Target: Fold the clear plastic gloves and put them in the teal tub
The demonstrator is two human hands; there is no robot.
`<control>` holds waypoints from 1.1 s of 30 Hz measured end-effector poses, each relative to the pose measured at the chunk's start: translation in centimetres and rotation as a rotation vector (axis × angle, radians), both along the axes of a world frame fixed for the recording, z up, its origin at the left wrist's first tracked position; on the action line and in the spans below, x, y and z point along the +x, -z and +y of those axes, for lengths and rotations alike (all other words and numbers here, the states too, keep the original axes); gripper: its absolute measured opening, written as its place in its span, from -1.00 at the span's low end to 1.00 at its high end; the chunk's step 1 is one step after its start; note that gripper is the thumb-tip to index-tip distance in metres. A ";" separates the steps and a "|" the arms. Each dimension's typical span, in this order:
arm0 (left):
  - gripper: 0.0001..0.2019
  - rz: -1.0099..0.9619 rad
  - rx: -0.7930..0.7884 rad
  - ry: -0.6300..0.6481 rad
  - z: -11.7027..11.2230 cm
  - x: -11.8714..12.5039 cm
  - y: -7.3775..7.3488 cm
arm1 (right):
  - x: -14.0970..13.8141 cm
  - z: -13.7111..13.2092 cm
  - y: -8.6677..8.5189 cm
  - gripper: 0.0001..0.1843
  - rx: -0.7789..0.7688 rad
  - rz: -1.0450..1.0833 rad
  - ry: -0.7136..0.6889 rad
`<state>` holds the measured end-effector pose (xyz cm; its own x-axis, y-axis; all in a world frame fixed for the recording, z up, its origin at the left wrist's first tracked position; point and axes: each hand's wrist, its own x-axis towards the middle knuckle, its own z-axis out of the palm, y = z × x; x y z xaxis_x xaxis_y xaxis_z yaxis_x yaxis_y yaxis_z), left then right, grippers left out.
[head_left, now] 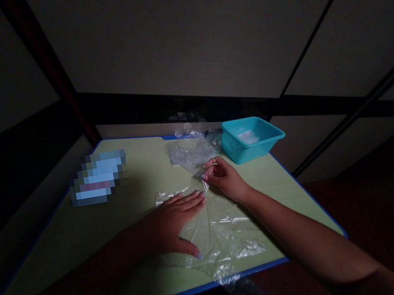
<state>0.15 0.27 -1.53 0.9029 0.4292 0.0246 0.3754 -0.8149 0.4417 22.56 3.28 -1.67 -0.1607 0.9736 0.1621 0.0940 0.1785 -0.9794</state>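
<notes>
Clear plastic sheet [234, 234]: found spread on the near side of the turquoise bin [246, 151] and to its left, its lower end hanging over the table edge. The left hand [180, 218], further to the bin's left, lay palm down on the sheet, fingers straight and nearly together, thumb spread wide; no grasp was seen. The right hand [223, 178], just on the near side of the bin and to its left, was turned inward, with thumb and forefinger pinched on a lifted fold of clear film [205, 185]; whether this belonged to the sheet could not be told.

Count, near to far: one spread sheet; one pixelated item [99, 176], well to the bin's left; one pile of clear plastic [190, 152], just left of the bin; one bin, with one pale piece [248, 137] inside.

The table [141, 242] under the bin had a pale yellow-green top with blue edging. Dark reddish floor [384, 227] showed to the bin's right. Beyond the bin stood a dim, panelled wall [178, 35] with dark bands.
</notes>
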 end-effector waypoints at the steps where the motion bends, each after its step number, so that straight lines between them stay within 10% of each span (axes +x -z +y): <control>1: -0.04 0.015 -0.004 -0.001 0.0 0.0 -0.2 | 0.0 0.0 0.0 -0.54 0.022 -0.011 0.007; 13: -0.03 0.066 0.021 -0.006 0.0 0.1 0.0 | 0.6 -0.1 0.2 -0.72 0.094 -0.164 0.018; 25: -0.07 0.266 0.078 -0.187 -0.1 0.2 -1.3 | 1.0 -1.8 -2.5 -0.62 0.552 -0.528 0.142; 33: -0.21 0.221 0.181 -0.258 0.3 0.1 -0.9 | 0.6 -3.7 -3.2 -0.38 0.405 -0.812 -0.087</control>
